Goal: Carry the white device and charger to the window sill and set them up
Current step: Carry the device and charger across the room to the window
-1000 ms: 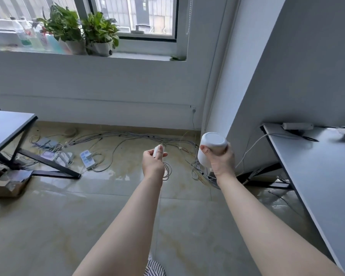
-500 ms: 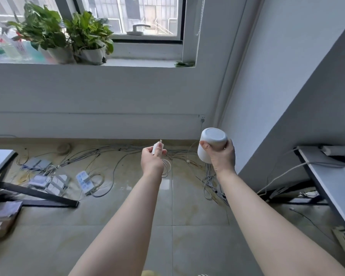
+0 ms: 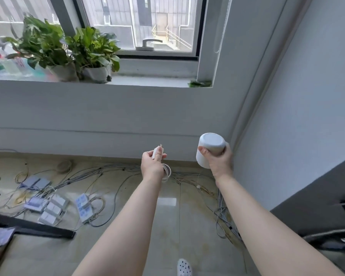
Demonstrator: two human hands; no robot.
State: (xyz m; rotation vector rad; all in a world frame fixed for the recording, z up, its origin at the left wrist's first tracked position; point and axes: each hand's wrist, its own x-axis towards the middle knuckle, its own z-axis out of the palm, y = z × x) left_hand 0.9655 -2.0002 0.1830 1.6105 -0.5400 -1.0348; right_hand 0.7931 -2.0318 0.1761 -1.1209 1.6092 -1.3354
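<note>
My right hand (image 3: 219, 162) grips a round white device (image 3: 210, 147), tilted so that its flat grey end faces me. In my left hand (image 3: 152, 164) I hold a small white charger (image 3: 157, 152) between thumb and fingers, with its thin white cable (image 3: 167, 173) looped below the palm. Both hands are held out in front of the wall under the window sill (image 3: 147, 81). The sill's right half, between the plant pots and the window frame corner, lies above and beyond both hands.
Two potted plants (image 3: 68, 48) and several bottles (image 3: 0, 60) stand on the sill's left part. Cables and power strips (image 3: 54, 208) sprawl over the tiled floor. A dark desk leg (image 3: 28, 229) is at the lower left, a grey partition (image 3: 317, 196) at the right.
I have come closer to the window: the sill and wall loom larger and the desk at the right has slid out of view. Both hands keep their hold.
</note>
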